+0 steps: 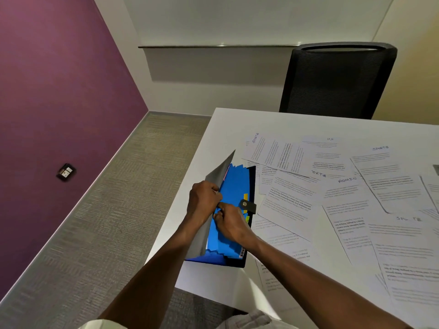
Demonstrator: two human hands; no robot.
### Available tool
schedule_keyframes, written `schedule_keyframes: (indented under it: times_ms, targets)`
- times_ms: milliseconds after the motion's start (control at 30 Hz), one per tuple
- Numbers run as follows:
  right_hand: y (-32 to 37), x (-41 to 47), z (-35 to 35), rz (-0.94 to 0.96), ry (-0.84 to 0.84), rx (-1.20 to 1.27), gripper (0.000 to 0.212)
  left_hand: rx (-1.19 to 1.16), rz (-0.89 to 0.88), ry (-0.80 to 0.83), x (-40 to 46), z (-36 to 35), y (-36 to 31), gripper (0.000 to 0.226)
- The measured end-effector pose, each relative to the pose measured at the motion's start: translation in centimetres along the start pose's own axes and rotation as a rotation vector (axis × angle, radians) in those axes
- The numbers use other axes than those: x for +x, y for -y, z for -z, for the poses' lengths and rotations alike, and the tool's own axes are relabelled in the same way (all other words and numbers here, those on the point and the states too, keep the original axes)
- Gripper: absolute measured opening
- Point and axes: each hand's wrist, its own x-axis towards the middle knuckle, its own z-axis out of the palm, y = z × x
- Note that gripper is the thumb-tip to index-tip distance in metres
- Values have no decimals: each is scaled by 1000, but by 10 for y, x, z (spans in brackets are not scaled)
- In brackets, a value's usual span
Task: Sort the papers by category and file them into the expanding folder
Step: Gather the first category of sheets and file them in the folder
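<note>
At frame centre, on the surface's left edge, my left hand point(204, 198) pinches a limp sheet point(217, 176) over the folder point(234, 186); my right hand point(231, 223) parts floppy dividers. Best held at edges.

This looks like a small office room. A big white flat-topped table point(297, 124) fills the right side. Just behind the table stands a black mesh-backed office chair point(337, 79). On the table lie many white printed paper sheets point(351, 210) — some have words like "SPORTS" and "ADMIN" written on top. Left of the table is grey woven carpet floor point(114, 210), and beyond it a plain purple wall point(59, 79) with a small black wall socket point(66, 172).
</note>
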Motion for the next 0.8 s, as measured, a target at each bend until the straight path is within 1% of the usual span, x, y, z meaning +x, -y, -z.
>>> schedule_keyframes:
  times_ms: [33,100,167,233,333,467,567,667,733,800]
  targets:
    - [0,-2,1,9,39,11,15,52,-19,6,-1,-1,0,9]
    - [-4,-6,3,45,96,-10,17,120,-30,13,-3,-2,2,16]
    - [-15,-10,8,48,97,-74,23,161,-52,12,-6,-7,5,22]
    - [-32,-14,19,-3,51,-123,24,192,-54,26,-9,-14,10,20]
    - [-64,-28,38,-67,-1,-159,18,208,-31,60,-13,-33,21,24]
    - [-106,-60,65,-187,-66,-165,21,231,16,124,-15,-65,35,13]
    - [-138,-87,79,-281,-123,-151,23,285,7,156,-16,-84,42,18]
    - [-162,-113,88,-361,-150,-142,23,294,5,153,-16,-100,49,30]
    - [-171,-126,92,-412,-161,-136,21,272,35,158,-12,-107,53,30]
    - [-178,-137,95,-447,-170,-134,21,206,99,200,-8,-111,55,28]
